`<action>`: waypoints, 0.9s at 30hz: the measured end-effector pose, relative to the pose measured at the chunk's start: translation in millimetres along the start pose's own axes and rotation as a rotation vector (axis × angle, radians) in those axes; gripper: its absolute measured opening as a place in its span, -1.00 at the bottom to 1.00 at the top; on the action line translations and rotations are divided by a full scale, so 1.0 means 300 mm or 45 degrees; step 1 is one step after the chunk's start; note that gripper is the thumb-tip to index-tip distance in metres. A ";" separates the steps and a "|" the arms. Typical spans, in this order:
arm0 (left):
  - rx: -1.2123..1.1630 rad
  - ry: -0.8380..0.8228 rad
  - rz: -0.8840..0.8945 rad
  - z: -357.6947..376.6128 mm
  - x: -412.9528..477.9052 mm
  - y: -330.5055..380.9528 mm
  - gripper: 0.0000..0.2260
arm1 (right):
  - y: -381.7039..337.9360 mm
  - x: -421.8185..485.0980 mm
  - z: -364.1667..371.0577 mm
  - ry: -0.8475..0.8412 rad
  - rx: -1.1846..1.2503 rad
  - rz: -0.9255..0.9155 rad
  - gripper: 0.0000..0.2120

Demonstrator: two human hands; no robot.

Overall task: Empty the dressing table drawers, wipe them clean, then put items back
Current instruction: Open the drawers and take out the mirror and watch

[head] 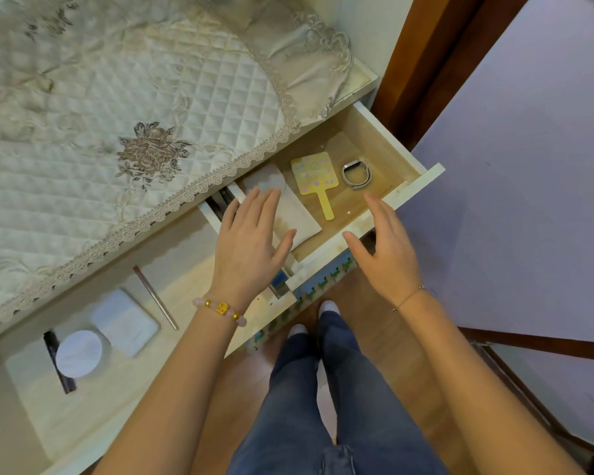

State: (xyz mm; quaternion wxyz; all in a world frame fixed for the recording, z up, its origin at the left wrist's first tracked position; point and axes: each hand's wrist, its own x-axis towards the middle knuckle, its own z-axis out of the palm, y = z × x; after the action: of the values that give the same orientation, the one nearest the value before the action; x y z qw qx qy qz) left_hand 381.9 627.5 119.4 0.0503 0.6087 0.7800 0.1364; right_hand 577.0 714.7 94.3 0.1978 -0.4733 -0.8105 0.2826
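Note:
The upper right drawer (412, 186) of the dressing table stands pulled out. On its wooden floor lie a yellow hand mirror (314, 174), a grey watch band (356, 174) and a white pouch (297, 216) with something pale on top. My left hand (251, 241) hovers flat with straight fingers over the pouch at the drawer's left end. My right hand (384, 248) is spread above the drawer's front rail and holds nothing.
A lower left drawer (93, 399) is also out, holding a round white pad stack (79, 353), a square white pack (126, 322) and a thin metal stick (155, 296). A quilted lace cloth (117, 108) covers the tabletop. A bed with a lilac sheet (528, 200) lies at right.

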 end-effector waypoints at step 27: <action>-0.018 -0.020 -0.220 -0.113 -0.141 0.088 -0.47 | -0.088 0.079 -0.131 -0.309 -0.245 -0.320 -0.40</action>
State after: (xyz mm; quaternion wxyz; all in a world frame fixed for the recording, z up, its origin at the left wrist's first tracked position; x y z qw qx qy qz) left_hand 409.0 587.5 155.3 0.0721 0.5397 0.8282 0.1323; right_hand 571.5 735.8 142.5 0.0863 -0.3474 -0.9045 0.2320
